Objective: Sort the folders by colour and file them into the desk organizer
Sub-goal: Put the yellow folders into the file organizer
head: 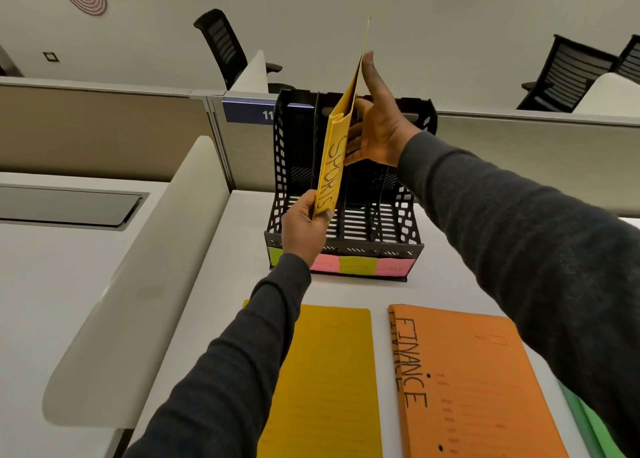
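Your left hand (304,230) pinches the bottom corner of the yellow SPORTS folder (334,156). Your right hand (381,128) has its fingers spread wide, pressing the folder's 3 o'clock side. The folder stands upright over the black organizer (298,135), at your 12 o'clock.
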Demonstrator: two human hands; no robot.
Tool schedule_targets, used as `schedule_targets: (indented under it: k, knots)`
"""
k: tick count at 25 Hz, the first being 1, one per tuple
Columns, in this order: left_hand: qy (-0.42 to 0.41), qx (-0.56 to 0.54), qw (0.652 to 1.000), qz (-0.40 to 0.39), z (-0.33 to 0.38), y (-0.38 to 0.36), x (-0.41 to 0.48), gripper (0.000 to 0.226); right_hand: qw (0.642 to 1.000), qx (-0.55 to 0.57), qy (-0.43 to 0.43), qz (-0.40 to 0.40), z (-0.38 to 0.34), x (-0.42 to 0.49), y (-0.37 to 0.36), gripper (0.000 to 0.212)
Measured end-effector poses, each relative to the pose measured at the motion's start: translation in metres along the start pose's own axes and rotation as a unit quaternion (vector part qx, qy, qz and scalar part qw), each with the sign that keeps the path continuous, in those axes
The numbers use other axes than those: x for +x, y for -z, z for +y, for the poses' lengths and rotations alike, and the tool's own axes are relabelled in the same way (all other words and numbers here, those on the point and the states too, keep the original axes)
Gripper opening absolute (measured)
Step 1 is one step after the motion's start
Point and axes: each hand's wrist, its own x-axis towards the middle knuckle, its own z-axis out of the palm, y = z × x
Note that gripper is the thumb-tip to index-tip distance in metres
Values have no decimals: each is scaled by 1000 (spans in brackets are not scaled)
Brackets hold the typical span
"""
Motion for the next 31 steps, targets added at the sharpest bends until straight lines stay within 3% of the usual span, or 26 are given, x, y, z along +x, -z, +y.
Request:
schedule_targets:
  k: [5,10,15,18,21,27,31]
  knots:
    - [73,16,995,-70,-5,8,10,34,996,-87,9,22,-2,-5,-10,107]
    - [60,151,984,-73,-18,10,1,23,987,-125,21,95,16,-8,-11,52]
    - [31,141,989,6,-10,20,-26,32,988,-82,35,128,33,-36,-10,79]
    - [54,157,986,29,-20,43,-63,40,984,-82,33,158,76,-61,-10,74]
    - [122,184,975,32,-30,69,-120,41,988,-73,-6,137,143,-102,-14,69]
    - [269,356,894,42,-50,102,-231,59,982,-106,-134,76,269,-205,-21,57]
    - [346,401,847,34,-41,102,-273,69,972,-174,-148,56,313,-252,-27,67]
